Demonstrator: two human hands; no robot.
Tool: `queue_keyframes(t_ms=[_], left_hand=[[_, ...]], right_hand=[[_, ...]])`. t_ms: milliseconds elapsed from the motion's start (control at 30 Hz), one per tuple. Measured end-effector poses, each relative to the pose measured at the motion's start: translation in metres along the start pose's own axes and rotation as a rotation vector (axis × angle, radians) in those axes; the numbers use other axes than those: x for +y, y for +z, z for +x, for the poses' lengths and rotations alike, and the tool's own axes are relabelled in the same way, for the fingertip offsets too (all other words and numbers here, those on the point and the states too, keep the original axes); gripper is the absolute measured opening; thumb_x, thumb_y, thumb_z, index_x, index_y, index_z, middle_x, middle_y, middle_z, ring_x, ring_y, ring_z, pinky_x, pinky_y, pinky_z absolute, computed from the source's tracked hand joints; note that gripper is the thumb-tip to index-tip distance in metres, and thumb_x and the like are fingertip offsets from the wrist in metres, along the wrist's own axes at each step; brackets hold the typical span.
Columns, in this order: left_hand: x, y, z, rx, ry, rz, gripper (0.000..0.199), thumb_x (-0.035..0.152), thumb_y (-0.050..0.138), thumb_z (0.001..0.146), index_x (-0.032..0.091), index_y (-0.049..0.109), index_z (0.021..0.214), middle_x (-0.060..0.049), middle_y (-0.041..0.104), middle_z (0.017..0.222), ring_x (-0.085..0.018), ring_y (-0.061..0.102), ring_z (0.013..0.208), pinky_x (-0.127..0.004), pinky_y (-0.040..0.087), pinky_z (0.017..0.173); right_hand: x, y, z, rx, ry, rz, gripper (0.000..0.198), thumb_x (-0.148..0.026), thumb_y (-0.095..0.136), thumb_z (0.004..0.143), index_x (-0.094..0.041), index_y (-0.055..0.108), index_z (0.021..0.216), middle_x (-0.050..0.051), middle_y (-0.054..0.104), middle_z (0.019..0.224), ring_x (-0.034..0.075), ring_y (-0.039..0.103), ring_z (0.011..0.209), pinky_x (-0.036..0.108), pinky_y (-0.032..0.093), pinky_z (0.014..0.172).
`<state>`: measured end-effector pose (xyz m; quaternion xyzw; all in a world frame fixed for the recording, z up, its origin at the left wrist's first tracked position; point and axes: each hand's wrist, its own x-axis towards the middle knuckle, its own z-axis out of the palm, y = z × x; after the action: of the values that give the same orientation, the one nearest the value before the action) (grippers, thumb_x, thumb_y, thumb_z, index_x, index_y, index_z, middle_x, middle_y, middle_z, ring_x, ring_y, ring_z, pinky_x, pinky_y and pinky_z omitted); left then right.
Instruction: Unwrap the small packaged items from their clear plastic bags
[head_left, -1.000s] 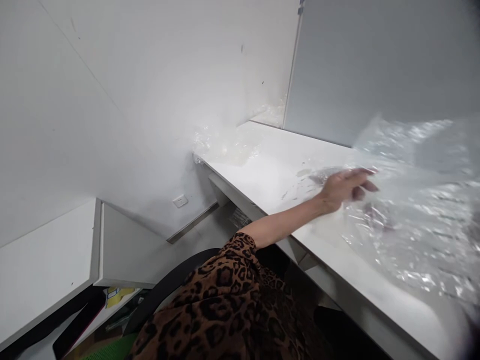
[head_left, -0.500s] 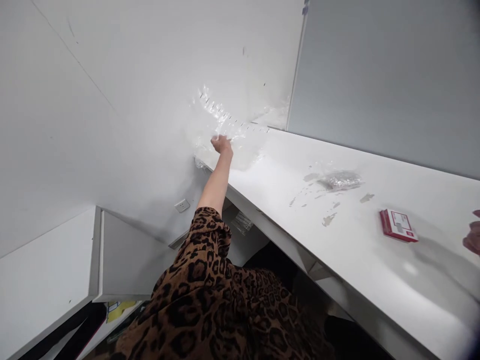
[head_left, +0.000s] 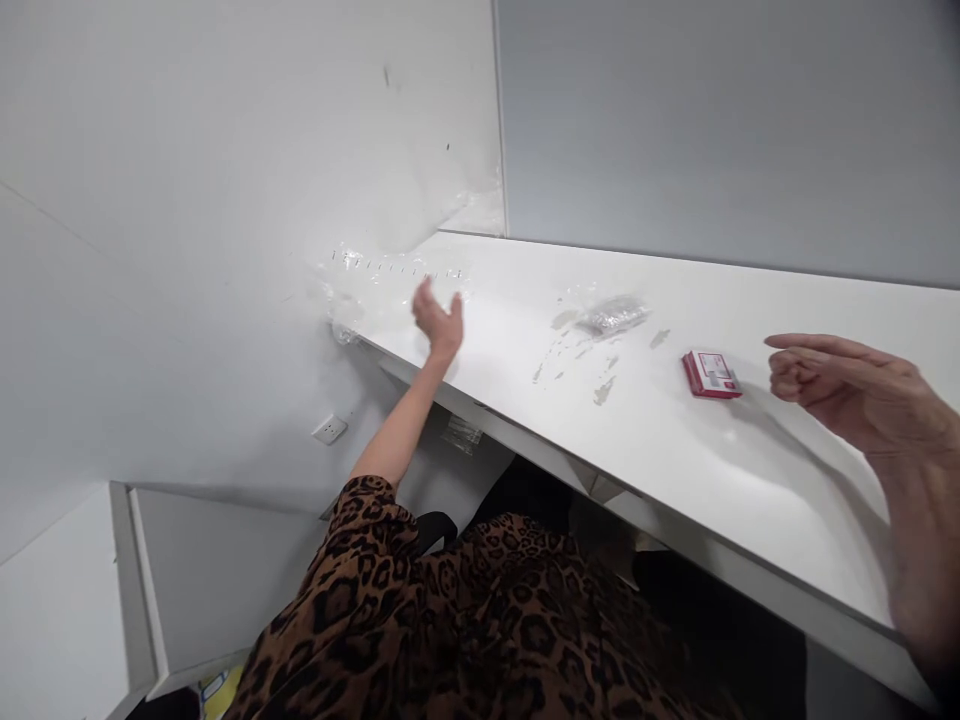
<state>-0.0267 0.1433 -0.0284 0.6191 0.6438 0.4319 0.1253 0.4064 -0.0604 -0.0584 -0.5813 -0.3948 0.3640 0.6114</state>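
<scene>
My left hand (head_left: 439,318) hovers over the far left part of the white table (head_left: 510,330), fingers apart and somewhat blurred, holding nothing. Just beyond it, a clear plastic bag (head_left: 375,290) with a row of dark dashes lies by the wall. My right hand (head_left: 855,385) is raised at the right, index finger stretched out and the other fingers curled; nothing shows in it. Between the hands lie a red and white box (head_left: 711,375) with a label and a crumpled clear plastic packet (head_left: 615,315), whose contents I cannot make out.
Grey worn patches (head_left: 604,390) mark the table top. A grey panel (head_left: 720,130) rises behind it, and a white wall (head_left: 225,150) bounds the left side. Below are a wall socket (head_left: 330,430) and a white cabinet (head_left: 217,570) at the lower left.
My left hand has let go of the clear plastic bag, which now lies flatter on the table, and has drawn back from it. My right hand has come further into view. The view has shifted right.
</scene>
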Motion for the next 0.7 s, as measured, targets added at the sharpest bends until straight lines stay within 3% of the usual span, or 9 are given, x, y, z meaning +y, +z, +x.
queue_keyframes(t_ms=[67, 133, 200, 267, 400, 500, 600, 700], left_hand=[[0.030, 0.032, -0.021, -0.228, 0.165, 0.013, 0.045, 0.036, 0.060, 0.105, 0.019, 0.052, 0.146, -0.009, 0.054, 0.162, -0.019, 0.039, 0.154, -0.034, 0.022, 0.132], [0.061, 0.067, -0.039, -0.426, 0.298, 0.024, 0.036, 0.041, 0.068, 0.100, 0.024, 0.066, 0.131, -0.004, 0.067, 0.148, -0.021, 0.050, 0.146, -0.034, 0.030, 0.127], [0.090, 0.100, -0.053, -0.593, 0.438, 0.086, 0.048, 0.049, 0.065, 0.099, 0.023, 0.064, 0.139, -0.009, 0.063, 0.153, -0.028, 0.048, 0.148, -0.041, 0.032, 0.126], [0.111, 0.128, -0.062, -0.683, 0.524, 0.184, 0.060, 0.051, 0.059, 0.100, 0.019, 0.055, 0.151, -0.016, 0.055, 0.159, -0.034, 0.043, 0.152, -0.048, 0.030, 0.125], [0.128, 0.162, -0.068, -0.719, 0.448, 0.305, 0.068, 0.037, 0.056, 0.098, 0.015, 0.041, 0.161, -0.023, 0.053, 0.157, -0.037, 0.047, 0.148, -0.053, 0.030, 0.123], [0.123, 0.166, -0.067, -0.666, 0.372, 0.242, 0.067, 0.031, 0.052, 0.098, 0.019, 0.037, 0.162, -0.021, 0.056, 0.155, -0.034, 0.047, 0.149, -0.051, 0.030, 0.125], [0.118, 0.159, -0.070, -0.618, 0.257, -0.006, 0.067, 0.039, 0.054, 0.102, 0.024, 0.032, 0.163, -0.017, 0.059, 0.154, -0.030, 0.050, 0.150, -0.047, 0.033, 0.125], [0.122, 0.152, -0.078, -0.578, 0.079, -0.385, 0.073, 0.049, 0.063, 0.101, 0.028, 0.027, 0.161, -0.014, 0.059, 0.152, -0.025, 0.053, 0.148, -0.040, 0.042, 0.119]], right_hand=[[0.001, 0.003, 0.000, -0.027, 0.050, 0.061, 0.039, -0.043, 0.101, 0.051, -0.029, 0.088, 0.085, 0.015, 0.060, 0.077, 0.024, 0.051, 0.069, 0.045, 0.037, 0.055], [0.002, 0.006, -0.001, -0.035, 0.046, 0.072, 0.035, -0.041, 0.099, 0.054, -0.028, 0.088, 0.085, 0.014, 0.060, 0.077, 0.023, 0.050, 0.069, 0.044, 0.038, 0.054], [0.002, 0.008, -0.002, -0.062, 0.051, 0.084, 0.032, -0.039, 0.097, 0.057, -0.028, 0.088, 0.086, 0.012, 0.059, 0.076, 0.022, 0.050, 0.068, 0.042, 0.039, 0.054], [0.004, 0.008, -0.001, -0.088, 0.053, 0.106, 0.030, -0.039, 0.096, 0.059, -0.027, 0.087, 0.086, 0.011, 0.059, 0.074, 0.021, 0.049, 0.067, 0.041, 0.039, 0.054], [0.012, 0.008, 0.004, -0.090, 0.006, 0.071, 0.032, -0.043, 0.093, 0.064, -0.028, 0.085, 0.091, 0.009, 0.063, 0.079, 0.021, 0.052, 0.069, 0.042, 0.045, 0.063], [0.022, 0.017, 0.004, -0.118, -0.185, -0.337, 0.039, -0.053, 0.085, 0.074, -0.031, 0.081, 0.106, 0.015, 0.072, 0.115, 0.034, 0.064, 0.102, 0.052, 0.052, 0.088], [0.033, 0.030, 0.001, -0.268, -0.414, -0.853, 0.040, -0.056, 0.070, 0.086, -0.032, 0.077, 0.118, 0.015, 0.063, 0.145, 0.046, 0.051, 0.136, 0.067, 0.042, 0.109], [0.042, 0.034, 0.002, -0.287, -0.489, -1.058, 0.032, -0.047, 0.053, 0.096, -0.030, 0.077, 0.109, 0.013, 0.064, 0.144, 0.045, 0.050, 0.138, 0.070, 0.041, 0.110]])
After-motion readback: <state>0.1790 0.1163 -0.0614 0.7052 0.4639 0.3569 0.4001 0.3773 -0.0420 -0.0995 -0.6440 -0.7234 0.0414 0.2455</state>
